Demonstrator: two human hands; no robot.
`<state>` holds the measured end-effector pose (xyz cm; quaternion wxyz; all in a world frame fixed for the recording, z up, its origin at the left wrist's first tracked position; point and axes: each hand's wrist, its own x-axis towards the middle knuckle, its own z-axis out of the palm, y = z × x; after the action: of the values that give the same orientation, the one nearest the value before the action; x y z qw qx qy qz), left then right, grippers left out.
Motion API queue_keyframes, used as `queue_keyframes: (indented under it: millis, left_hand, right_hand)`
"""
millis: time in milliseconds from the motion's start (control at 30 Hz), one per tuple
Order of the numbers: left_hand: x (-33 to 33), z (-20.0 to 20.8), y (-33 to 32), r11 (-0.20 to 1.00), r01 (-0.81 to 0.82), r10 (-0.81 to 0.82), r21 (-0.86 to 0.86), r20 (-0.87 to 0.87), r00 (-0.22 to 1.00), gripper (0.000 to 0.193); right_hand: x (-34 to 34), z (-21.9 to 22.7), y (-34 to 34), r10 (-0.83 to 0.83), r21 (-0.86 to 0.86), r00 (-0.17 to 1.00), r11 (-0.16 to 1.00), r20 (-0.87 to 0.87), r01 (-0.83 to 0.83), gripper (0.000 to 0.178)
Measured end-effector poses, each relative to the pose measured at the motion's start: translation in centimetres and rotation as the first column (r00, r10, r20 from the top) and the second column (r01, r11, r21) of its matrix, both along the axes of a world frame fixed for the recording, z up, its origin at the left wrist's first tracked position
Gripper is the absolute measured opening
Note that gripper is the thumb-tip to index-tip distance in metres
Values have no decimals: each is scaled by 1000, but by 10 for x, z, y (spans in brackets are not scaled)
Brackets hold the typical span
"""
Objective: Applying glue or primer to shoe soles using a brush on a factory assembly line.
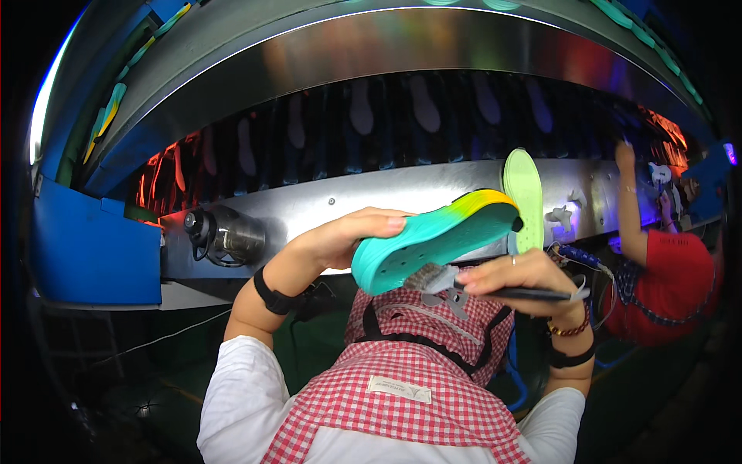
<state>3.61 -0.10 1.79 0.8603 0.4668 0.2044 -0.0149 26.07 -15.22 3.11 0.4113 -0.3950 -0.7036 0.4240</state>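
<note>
Pinched between thumb and fingers of left hand: teal sole with yellow-green end, held tilted at near edge of metal bench. Wrapped in fingers of right hand: brush, bristles at sole's lower edge, contact hard to tell. Beyond, on bench: pale green sole, grey pieces to its right, dark bottle far to left. Farther right: co-worker in red top.
</note>
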Motion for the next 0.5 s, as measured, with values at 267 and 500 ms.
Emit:
queue_keyframes:
  millis: [267,500]
  left_hand:
    - [-19,16,6,990,-112,120,-91,93,988,54]
    - [-12,-49,16,870,-257,442,-421,433,786,68]
  right_hand:
    - [6,-13,2,-164,100,985,981,-53,168,22]
    - [-13,18,-3,-202,220,979,956,7,195,24]
